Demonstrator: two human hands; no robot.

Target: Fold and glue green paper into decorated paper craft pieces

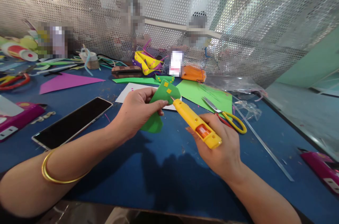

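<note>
The light, floppy green folded paper piece [159, 105] is pinched at its edge by the left hand [135, 111]. The stiff yellow plastic glue gun [196, 123] is clasped along its body by the right hand [219, 146], nozzle at the paper; it is judged safest held by the body, clear of the nozzle.

Craft workbench: blue table [164, 167] littered with coloured paper sheets [201, 93], scissors [227, 116], paper scraps; perforated metal screen [238, 22] behind. Looks like a handicraft workshop station.

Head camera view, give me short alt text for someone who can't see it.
The left hand holds a folded green paper piece while the right hand points a yellow glue gun at it, above a blue table. A phone and yellow-handled scissors lie nearby.
</note>
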